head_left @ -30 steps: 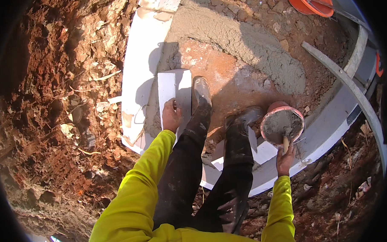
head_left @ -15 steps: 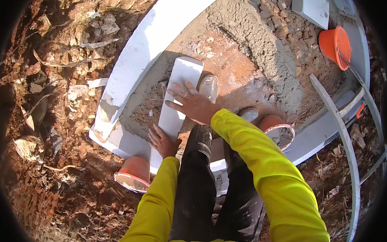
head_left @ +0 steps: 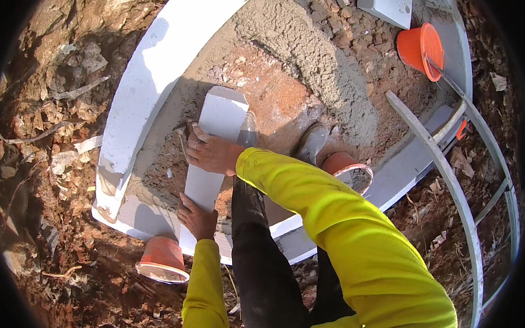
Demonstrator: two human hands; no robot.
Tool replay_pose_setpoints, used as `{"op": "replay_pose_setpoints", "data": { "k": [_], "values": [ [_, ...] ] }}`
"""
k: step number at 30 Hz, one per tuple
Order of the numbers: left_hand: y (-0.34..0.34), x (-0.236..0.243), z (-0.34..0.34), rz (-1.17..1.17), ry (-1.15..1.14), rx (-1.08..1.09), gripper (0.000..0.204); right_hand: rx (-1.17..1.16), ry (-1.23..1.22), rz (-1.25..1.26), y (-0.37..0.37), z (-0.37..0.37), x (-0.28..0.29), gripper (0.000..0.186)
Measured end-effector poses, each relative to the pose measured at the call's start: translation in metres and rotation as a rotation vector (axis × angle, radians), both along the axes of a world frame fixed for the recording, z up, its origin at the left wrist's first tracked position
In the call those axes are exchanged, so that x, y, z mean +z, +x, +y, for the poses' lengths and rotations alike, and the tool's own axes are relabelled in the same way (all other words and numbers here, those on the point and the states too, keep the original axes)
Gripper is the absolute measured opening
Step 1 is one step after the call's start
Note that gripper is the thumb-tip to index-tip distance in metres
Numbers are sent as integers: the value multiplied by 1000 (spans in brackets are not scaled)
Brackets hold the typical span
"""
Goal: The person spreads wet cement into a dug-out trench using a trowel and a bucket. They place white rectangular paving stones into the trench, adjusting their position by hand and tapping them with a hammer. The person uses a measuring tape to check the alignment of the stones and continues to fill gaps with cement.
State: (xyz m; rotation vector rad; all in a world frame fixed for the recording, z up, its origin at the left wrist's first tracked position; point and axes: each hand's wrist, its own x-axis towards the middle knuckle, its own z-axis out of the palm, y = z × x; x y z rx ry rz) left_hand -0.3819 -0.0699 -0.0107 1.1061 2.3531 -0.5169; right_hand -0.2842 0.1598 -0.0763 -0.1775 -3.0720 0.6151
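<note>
A long white block [head_left: 214,139] lies on the sandy mortar bed inside a curved ring of white blocks [head_left: 150,81]. My right hand [head_left: 211,153] presses flat on the block's middle, fingers spread toward its left edge. My left hand [head_left: 197,217] grips the block's near end. Both arms wear yellow sleeves. My dark trouser legs and grey shoes [head_left: 311,141] stand just right of the block.
An orange pan with mortar [head_left: 348,169] sits by my right foot. An empty orange pan [head_left: 160,261] lies on the soil outside the ring. An orange bucket [head_left: 421,47] and a loose white block [head_left: 389,3] sit far right. Curved grey metal bars [head_left: 448,180] arc at right.
My right hand left the mortar pan and came across onto the block. The block now lies lower and flatter on the bed, with my left hand at its near end.
</note>
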Motion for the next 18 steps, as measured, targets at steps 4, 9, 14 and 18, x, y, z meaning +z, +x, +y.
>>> {"op": "replay_pose_setpoints", "data": {
  "k": [4, 9, 14, 18],
  "values": [
    [17, 37, 30, 22, 135, -200, 115, -133, 17, 66, 57, 30, 52, 37],
    [31, 97, 88, -149, 330, -498, 103, -313, -49, -36, 153, 42, 131, 44],
    [90, 163, 176, -378, 163, -769, 101, -554, -208, -321, 281, 45, 220, 60],
    [162, 191, 245, -494, 54, -1059, 103, -848, -367, -435, 373, 20, 258, 97]
  ]
}}
